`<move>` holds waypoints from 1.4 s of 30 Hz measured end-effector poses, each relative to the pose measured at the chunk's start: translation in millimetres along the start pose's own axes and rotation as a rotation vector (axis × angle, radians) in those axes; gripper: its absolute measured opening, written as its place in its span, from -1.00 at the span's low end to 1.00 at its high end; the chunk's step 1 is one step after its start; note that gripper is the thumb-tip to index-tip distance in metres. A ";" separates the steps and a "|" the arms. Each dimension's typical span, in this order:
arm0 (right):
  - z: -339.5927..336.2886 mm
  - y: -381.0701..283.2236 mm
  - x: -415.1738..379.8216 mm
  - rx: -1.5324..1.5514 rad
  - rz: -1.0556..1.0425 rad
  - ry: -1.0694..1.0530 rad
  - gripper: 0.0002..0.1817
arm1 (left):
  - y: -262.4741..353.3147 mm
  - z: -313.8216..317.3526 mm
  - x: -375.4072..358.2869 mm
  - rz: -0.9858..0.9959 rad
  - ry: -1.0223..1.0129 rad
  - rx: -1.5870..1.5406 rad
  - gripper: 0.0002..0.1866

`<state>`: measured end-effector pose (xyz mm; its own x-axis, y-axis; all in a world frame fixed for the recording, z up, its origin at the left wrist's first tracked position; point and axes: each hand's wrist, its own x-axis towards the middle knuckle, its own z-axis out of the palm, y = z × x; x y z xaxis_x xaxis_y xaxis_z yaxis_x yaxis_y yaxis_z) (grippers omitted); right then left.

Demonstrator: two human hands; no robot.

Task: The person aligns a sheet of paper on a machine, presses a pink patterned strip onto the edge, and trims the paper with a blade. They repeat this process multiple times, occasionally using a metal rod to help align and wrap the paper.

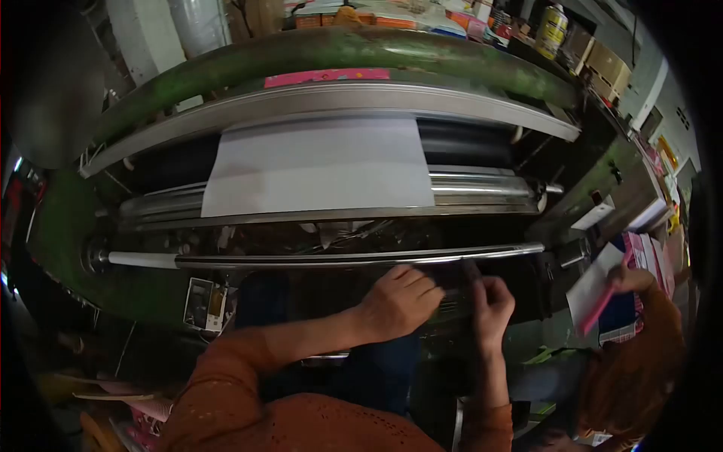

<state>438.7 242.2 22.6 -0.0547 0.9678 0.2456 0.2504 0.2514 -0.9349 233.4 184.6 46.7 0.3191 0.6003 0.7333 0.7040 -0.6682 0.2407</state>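
My left hand is curled closed just below a long shiny metal bar. Whatever its fingers hold, if anything, is hidden. To its right, my right hand pinches a dark, thin, blurred object whose upper end reaches the bar near its right part. A white sleeve or tube covers the left end of the bar. Behind it, a wide white sheet hangs over the machine's rollers, down to a metal edge strip.
Green machine frame surrounds the rollers. A small open box sits below the bar at left. On the right, another person holds a pink-and-white pad. A yellow spray can stands at the back right.
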 end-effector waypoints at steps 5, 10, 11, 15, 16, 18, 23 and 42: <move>124.1 -145.6 110.6 0.313 -0.415 -0.175 -0.84 | -40.6 -66.2 -136.6 -0.862 -0.036 -0.294 -0.94; 233.8 -226.6 228.8 0.319 -0.166 -0.149 -0.80 | -97.7 -88.7 -205.3 -1.175 0.367 -0.657 -0.78; 235.8 -226.8 225.4 0.315 -0.164 -0.160 -0.80 | -104.0 -95.0 -203.3 -1.183 0.377 -0.658 -0.78; 209.9 -208.5 109.1 0.360 0.005 -0.533 -0.72 | -129.6 -109.8 -206.8 -1.078 0.842 -0.928 -0.65; 196.5 -189.0 69.6 0.179 0.100 -0.802 -0.70 | -134.0 -113.9 -209.4 -1.051 0.903 -1.020 -0.65; 186.2 -137.2 1.2 -0.128 0.456 -1.322 -0.65 | -136.9 -120.8 -208.4 -1.034 1.009 -1.183 -0.72; 151.1 25.2 -10.6 0.787 0.599 -0.257 -0.79 | -126.3 -113.6 -227.3 -1.091 1.195 -1.110 -0.87; 89.6 -84.3 -42.4 -0.631 -0.601 0.129 -0.56 | -33.8 -173.6 -188.9 -1.190 1.058 -1.004 -0.86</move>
<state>333.3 181.0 68.1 -0.2485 0.6552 0.7134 0.7036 0.6283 -0.3320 39.2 17.5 10.4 -0.7385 0.6613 -0.1314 -0.4747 -0.3717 0.7978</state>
